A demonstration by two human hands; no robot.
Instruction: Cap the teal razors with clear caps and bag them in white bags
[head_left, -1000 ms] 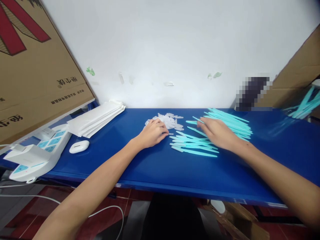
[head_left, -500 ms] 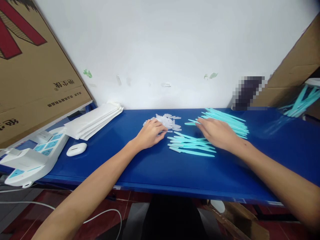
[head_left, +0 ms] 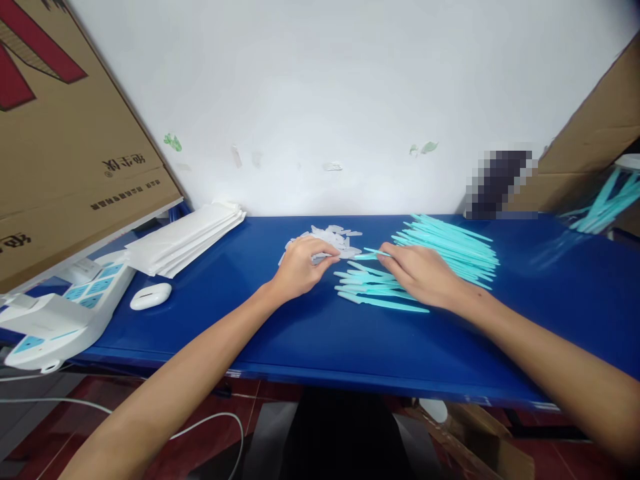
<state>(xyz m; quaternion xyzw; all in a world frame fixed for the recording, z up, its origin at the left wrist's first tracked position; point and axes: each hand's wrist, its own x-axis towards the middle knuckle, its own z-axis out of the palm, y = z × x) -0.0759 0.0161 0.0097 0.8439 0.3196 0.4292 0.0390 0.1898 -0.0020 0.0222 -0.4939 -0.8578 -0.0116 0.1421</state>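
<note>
My left hand point(head_left: 301, 268) is at the near side of a heap of small clear plastic caps point(head_left: 327, 235). Its thumb and fingertips pinch together on what looks like one cap, mostly hidden. My right hand point(head_left: 423, 272) is closed on a thin turquoise eyebrow razor point(head_left: 371, 251), whose tip points left toward my left hand. Beneath that hand lies a loose group of turquoise razors point(head_left: 367, 287) with pale, cap-like left ends. Behind and right of it, a larger pile of turquoise razors point(head_left: 450, 243) is spread near the wall.
On the left are a stack of white packets point(head_left: 185, 237), a white earbud case point(head_left: 151, 296) and a power strip point(head_left: 95, 300) with plugs. Cardboard boxes point(head_left: 75, 147) stand at both sides. A clear container point(head_left: 607, 200) of turquoise sticks is at far right.
My right hand has moved left from the larger pile, bringing a razor closer to my left hand. My left fingers have come together in a pinch beside the caps.
</note>
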